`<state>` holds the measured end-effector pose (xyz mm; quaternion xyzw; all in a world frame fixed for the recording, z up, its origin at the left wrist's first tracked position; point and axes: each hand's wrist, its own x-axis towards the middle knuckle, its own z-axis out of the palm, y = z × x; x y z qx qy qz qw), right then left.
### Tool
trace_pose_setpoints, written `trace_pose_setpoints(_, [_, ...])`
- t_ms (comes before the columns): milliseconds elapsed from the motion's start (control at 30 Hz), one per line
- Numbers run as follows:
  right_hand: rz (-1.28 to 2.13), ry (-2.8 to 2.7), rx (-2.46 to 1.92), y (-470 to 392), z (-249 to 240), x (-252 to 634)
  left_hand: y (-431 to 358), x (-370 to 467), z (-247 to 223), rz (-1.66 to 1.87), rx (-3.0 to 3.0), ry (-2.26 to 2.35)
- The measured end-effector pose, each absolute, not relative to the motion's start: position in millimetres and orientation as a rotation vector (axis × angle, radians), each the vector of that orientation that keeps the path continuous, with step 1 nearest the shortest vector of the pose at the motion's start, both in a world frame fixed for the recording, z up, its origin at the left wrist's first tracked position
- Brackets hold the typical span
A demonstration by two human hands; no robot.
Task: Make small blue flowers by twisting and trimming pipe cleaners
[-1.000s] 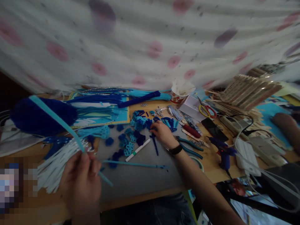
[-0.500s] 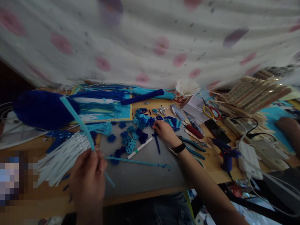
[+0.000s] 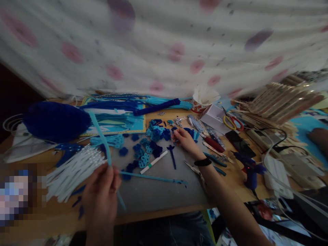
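My left hand (image 3: 104,186) is closed around a light blue pipe cleaner (image 3: 102,138), which sticks up past the fingers and shows again below them. Another light blue pipe cleaner (image 3: 153,178) stretches right from behind that hand across the grey mat (image 3: 151,196). The fingers of my right hand (image 3: 183,136) are pinched together over the mat, beside the small dark blue pipe cleaner pieces; what lies between them is too small to make out. Left of it are blue pipe-cleaner flowers (image 3: 144,160), a white marker (image 3: 153,162) and a dark blue twisted stem (image 3: 172,157).
White pipe cleaners (image 3: 74,174) fan out at left near a big dark blue bundle (image 3: 56,122). At right are scissors (image 3: 232,123), pliers (image 3: 216,160), a phone (image 3: 240,143), a glue gun (image 3: 249,169) and cables. Another person's hand (image 3: 319,136) is at the far right.
My right hand has shifted slightly right, off the top of the dark blue stem. My left hand with its pipe cleaner appears further right, as the view has turned a little.
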<state>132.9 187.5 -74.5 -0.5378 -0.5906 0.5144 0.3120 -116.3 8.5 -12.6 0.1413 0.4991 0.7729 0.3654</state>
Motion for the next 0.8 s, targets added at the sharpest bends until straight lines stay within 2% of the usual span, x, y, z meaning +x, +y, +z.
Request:
trace_pose_setpoints(200, [1.74,-1.152,-1.057,170,-55,136,8,-110,-12,1.887,0.355,1.286])
trace_pose_setpoints(367, [1.883,-0.94,-0.774,154,-24,136,7,-99,-9,1.811,0.383,1.304])
trace_pose_setpoints(633, [1.76,-0.917,-0.617,115,0,149,10,-72,-2,1.67,0.564,1.281])
trace_pose_setpoints(800, [1.511,-0.989,-0.734,80,66,193,8,-61,-2,1.593,0.689,1.246])
